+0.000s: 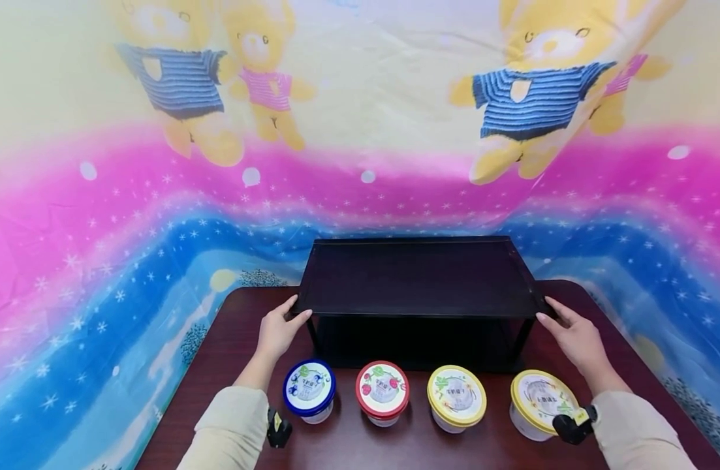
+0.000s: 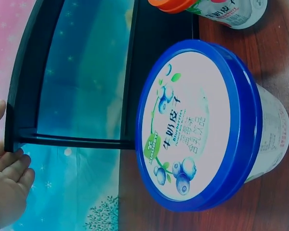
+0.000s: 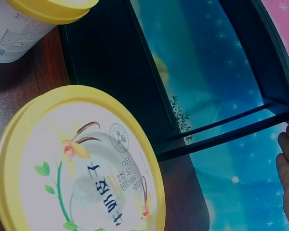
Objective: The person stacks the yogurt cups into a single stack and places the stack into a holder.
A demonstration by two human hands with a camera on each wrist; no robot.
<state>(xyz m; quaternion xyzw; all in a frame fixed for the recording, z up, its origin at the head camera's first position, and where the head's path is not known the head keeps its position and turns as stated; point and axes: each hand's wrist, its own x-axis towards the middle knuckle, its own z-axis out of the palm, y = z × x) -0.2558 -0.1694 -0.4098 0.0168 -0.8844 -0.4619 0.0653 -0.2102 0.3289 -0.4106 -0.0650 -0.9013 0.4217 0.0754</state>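
Note:
A black two-tier shelf [image 1: 418,277] stands on the table, its top board raised on thin legs. My left hand [image 1: 277,331] grips the top board's front left corner between thumb and fingers. At the front right corner, my right hand [image 1: 579,341] holds the same board; in the right wrist view only part of its fingers [image 3: 288,166] shows. In front of the shelf stand a blue-lidded tub [image 1: 309,388] with blueberries printed on it, a red-lidded tub [image 1: 382,390] and two yellow-lidded tubs, one at the middle right [image 1: 456,396] and one at the far right [image 1: 538,399].
The dark red-brown table [image 1: 236,346] has rounded far corners. Behind and beside it hangs a printed cloth [image 1: 365,163] with bears and snowflakes. A black wrist camera [image 1: 279,429] sits by the left sleeve, another [image 1: 574,425] partly over the far-right tub.

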